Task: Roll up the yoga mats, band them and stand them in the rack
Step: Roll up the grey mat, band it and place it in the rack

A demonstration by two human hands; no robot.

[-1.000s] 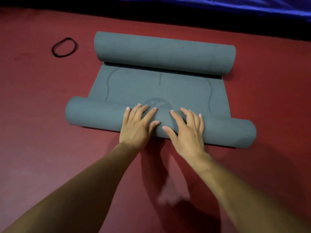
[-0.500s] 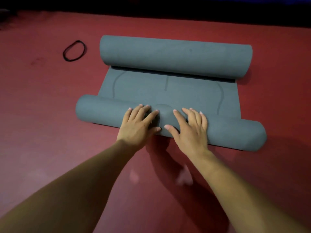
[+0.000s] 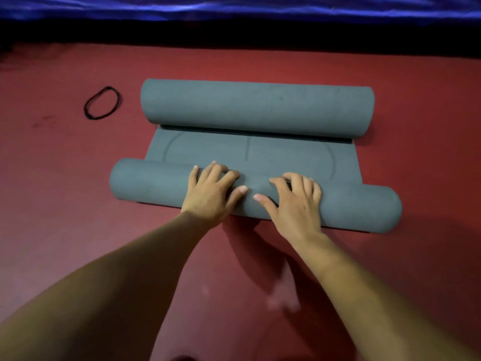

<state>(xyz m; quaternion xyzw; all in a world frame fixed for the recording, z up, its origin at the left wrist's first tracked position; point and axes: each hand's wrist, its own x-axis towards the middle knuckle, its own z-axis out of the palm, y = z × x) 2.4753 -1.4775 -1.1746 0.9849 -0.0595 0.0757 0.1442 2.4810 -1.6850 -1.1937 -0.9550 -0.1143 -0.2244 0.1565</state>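
Grey-green yoga mat (image 3: 260, 152) lies on red floor (image 3: 65, 178), about centre of view, rolled from both ends. Far roll (image 3: 257, 106) sits at the 12 o'clock side and is the thicker one. Near roll (image 3: 151, 182) sits at the 6 o'clock side, slanted a bit, with its right end lower in view. A short flat stretch of mat is open between the two rolls, and dark printed curves and a centre line show on it. The rolls are apart, not touching. Both hands are on the near roll around its middle, side by side, thumbs close but not touching. Left hand (image 3: 212, 194): palm on the near face of the roll, fingers slightly apart and bent over the crest, tips tucked toward 12 o'clock, thumb out toward 3 o'clock flat on the roll. Right hand (image 3: 296, 201): same pose, fingers slightly apart and curled over the top of the roll, tips partly hidden behind the crest, thumb out toward 9 o'clock. Both forearms are bare and come in from the 6 o'clock edge. Black band (image 3: 108, 87) lies loose on the floor as a flattened loop at about 10 o'clock from the mat, just off the left end of the far roll and not touching it. Dark strip and blue fabric (image 3: 234, 6) run along the 12 o'clock edge.
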